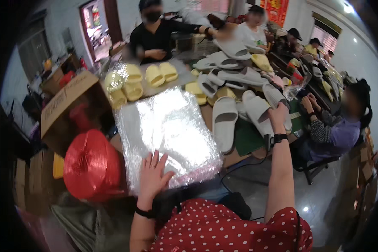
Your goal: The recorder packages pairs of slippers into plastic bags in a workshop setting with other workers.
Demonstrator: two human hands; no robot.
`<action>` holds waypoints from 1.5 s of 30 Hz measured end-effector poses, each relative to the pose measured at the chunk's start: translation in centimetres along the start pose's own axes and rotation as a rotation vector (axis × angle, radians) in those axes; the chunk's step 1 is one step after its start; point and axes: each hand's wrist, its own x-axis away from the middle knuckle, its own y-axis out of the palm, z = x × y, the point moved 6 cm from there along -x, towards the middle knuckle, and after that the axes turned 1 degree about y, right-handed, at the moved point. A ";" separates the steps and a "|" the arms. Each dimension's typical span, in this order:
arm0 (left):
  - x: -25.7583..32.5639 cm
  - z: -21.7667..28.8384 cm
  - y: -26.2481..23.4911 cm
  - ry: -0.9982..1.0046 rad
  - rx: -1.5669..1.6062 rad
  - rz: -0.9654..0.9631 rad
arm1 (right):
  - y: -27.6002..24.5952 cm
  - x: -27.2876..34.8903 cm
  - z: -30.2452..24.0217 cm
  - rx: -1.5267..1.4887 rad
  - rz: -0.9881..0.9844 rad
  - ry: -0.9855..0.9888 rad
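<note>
My left hand lies flat, fingers apart, on the near part of a stack of shiny clear plastic bags. Over at the right, my right hand is closed on a grey slipper at the pile's near edge; its fingertips are partly hidden. Just left of that hand is another grey slipper, and farther left a single grey slipper lies with its toe end toward me. Pale yellow slippers sit beyond the bags, some on or under clear film.
A big red roll of plastic twine stands left of the bags, before an open cardboard box. More grey slippers are heaped across the table. A person in black stands opposite; another in purple sits at the right. A dark cable hangs near my right arm.
</note>
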 end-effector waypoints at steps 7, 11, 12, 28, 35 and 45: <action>1.2 -0.9 0.6 -0.023 -0.025 0.020 | -2.4 1.1 -3.9 -0.207 0.183 -0.253; 1.2 -0.7 0.8 -0.036 -0.005 0.014 | -6.0 5.2 -11.2 -0.437 0.072 -0.352; 1.3 -0.8 0.9 -0.030 -0.005 0.029 | -7.2 7.3 -15.3 -0.652 -0.040 -0.399; 0.5 -0.7 1.2 0.053 -0.117 0.115 | 7.5 27.0 -31.8 -0.197 -0.877 -0.817; 1.5 -0.8 1.3 0.009 -0.167 0.038 | 7.1 27.4 -32.1 -0.255 -0.789 -0.904; 1.1 -0.1 1.2 0.006 -0.135 0.028 | 9.1 25.3 -31.6 -0.102 -0.779 -0.849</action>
